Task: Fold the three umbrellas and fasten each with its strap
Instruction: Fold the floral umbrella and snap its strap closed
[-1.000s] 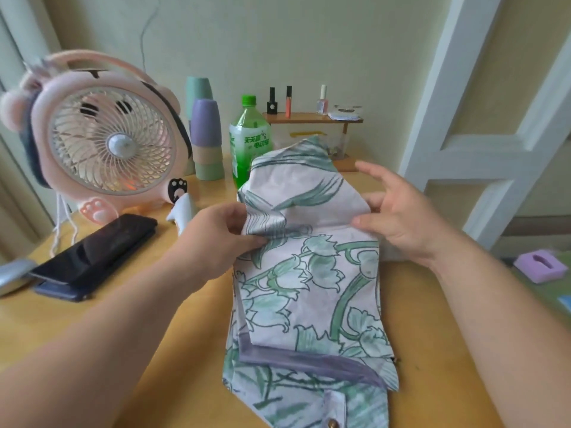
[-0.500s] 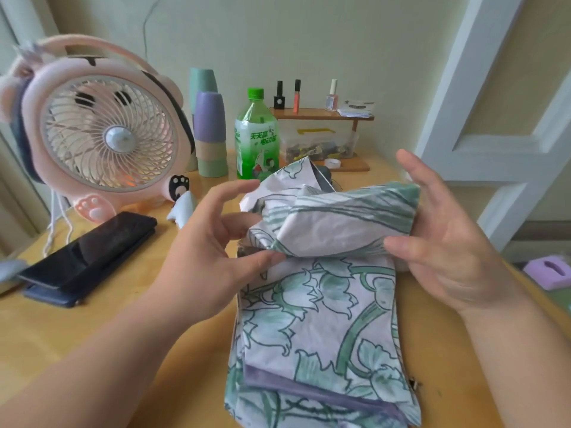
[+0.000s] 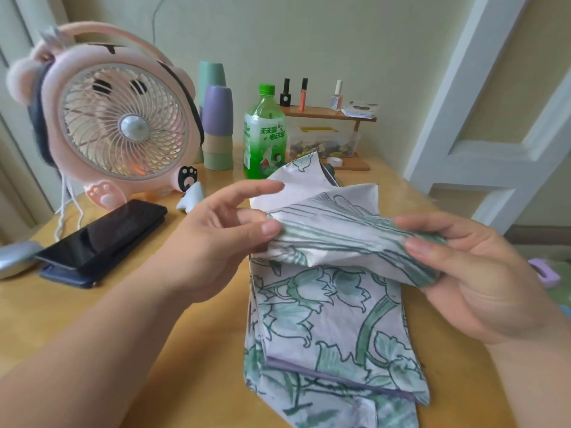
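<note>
While the floral umbrella [image 3: 333, 319] is lying on the table [image 3: 216, 390] at lower centre, the left hand [image 3: 213, 242] and right hand [image 3: 472, 273] are pinching opposite ends of its turned-over flap. Both grips are clamping cloth, probably narrowing it for strapping.

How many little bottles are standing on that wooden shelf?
3 on the wooden shelf: a black bottle at the left, an orange bottle in the middle, a pale pink bottle at the right. None seems hidden.

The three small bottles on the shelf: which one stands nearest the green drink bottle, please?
The black bottle, leftmost in the row; the orange tube and pale pink bottle stand farther right.
</note>
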`<state>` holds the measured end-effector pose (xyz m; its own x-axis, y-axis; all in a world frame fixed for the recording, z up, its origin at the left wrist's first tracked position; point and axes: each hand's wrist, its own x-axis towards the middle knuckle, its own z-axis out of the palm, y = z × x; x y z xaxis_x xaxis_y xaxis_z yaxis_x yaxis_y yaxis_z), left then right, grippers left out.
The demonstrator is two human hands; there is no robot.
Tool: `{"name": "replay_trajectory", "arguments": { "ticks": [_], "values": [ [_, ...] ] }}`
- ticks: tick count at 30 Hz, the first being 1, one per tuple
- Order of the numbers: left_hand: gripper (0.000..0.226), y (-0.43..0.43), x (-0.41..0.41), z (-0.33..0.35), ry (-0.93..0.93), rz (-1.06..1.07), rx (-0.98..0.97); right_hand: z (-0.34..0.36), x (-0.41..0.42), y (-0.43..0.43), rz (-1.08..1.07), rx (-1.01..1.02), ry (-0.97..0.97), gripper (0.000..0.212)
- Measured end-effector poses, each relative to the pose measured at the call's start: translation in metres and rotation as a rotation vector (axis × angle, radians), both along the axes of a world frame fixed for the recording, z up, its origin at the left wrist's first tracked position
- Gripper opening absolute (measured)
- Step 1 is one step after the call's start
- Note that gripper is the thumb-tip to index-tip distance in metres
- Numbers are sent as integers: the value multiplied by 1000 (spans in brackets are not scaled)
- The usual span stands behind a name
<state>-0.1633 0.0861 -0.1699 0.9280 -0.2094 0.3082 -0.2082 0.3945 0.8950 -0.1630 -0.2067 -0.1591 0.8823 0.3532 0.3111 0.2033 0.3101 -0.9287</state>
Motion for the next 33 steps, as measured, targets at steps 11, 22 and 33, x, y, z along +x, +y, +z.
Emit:
{"name": "replay_trajectory", "arguments": {
  "ticks": [11,22,33],
  "values": [
    [39,-15,-32,13,39,148,247,-42,-32,6,-133,-66,57,65],
    [18,-15,-57,-18,317,292,10,-60,-39,3,-236,-7,96,26],
    [43,-29,-69,-28,-9,331,288,-63,-47,7,-334,-17,-98,54]
  ]
}}
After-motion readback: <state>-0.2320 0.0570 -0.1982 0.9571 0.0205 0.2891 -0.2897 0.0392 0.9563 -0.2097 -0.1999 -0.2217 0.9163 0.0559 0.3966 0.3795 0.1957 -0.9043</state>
